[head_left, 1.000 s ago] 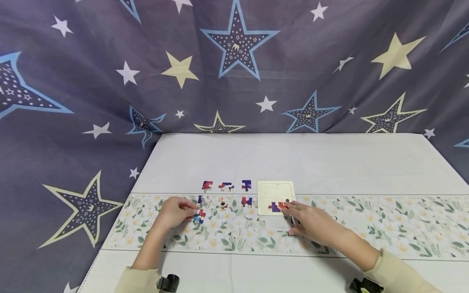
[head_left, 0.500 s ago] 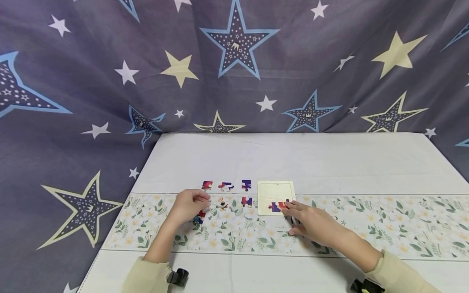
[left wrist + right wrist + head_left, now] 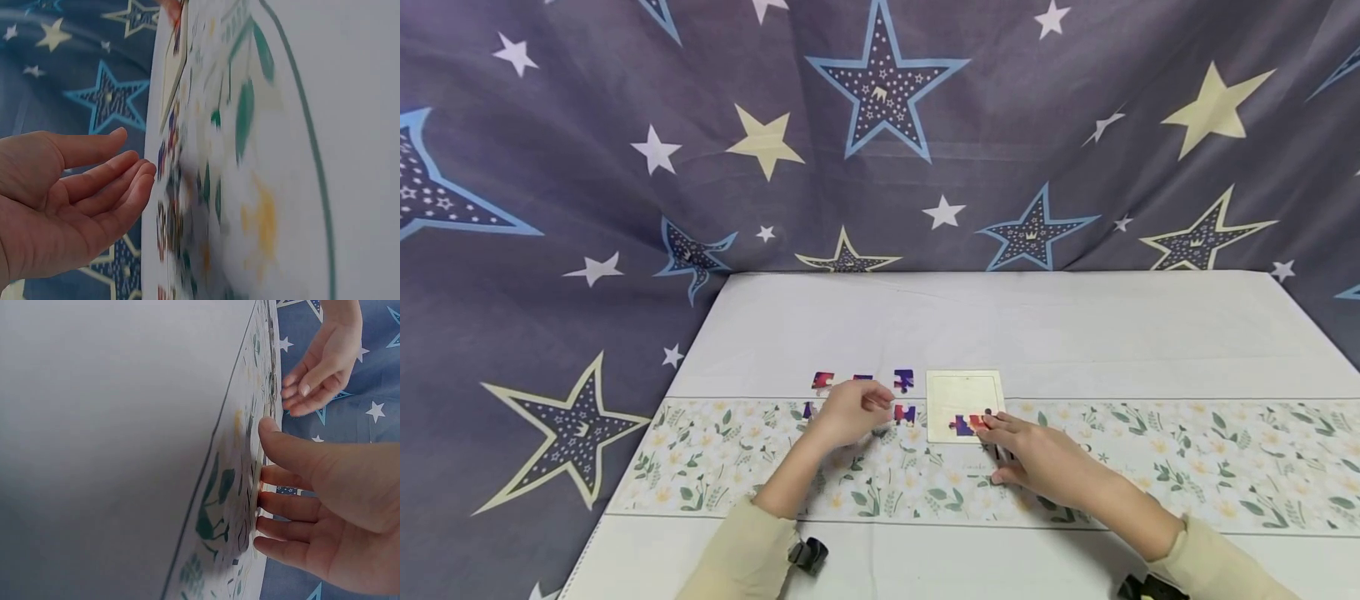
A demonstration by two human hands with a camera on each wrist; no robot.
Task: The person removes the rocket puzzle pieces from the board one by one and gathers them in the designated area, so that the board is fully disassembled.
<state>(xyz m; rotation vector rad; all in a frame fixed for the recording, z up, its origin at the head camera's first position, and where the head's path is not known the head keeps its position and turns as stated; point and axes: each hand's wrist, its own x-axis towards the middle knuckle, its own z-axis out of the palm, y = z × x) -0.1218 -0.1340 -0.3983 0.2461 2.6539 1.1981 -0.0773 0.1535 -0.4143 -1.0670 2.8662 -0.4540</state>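
Observation:
In the head view my left hand (image 3: pixel 848 414) hovers over the loose jigsaw pieces. Its fingers are loosely bent with nothing between them, as the left wrist view also shows. Just by its fingertips lies a purple and red jigsaw piece (image 3: pixel 907 414). My right hand (image 3: pixel 1041 458) rests its fairly straight fingers on the lower right of the cream puzzle board (image 3: pixel 951 387). Purple and orange-red joined pieces (image 3: pixel 964 425) lie in the board's bottom row, partly covered by those fingertips. A dark purple piece (image 3: pixel 903 380) and a red piece (image 3: pixel 822 380) lie farther back; others are partly hidden by my left hand.
A white table (image 3: pixel 1075 325) carries a floral printed band (image 3: pixel 1187 458) across its middle. Behind it and at the left hangs a dark star-patterned curtain (image 3: pixel 925 242).
My left hand has moved right across the loose pieces, from the leftmost ones toward those beside the board. The right hand has stayed on the board.

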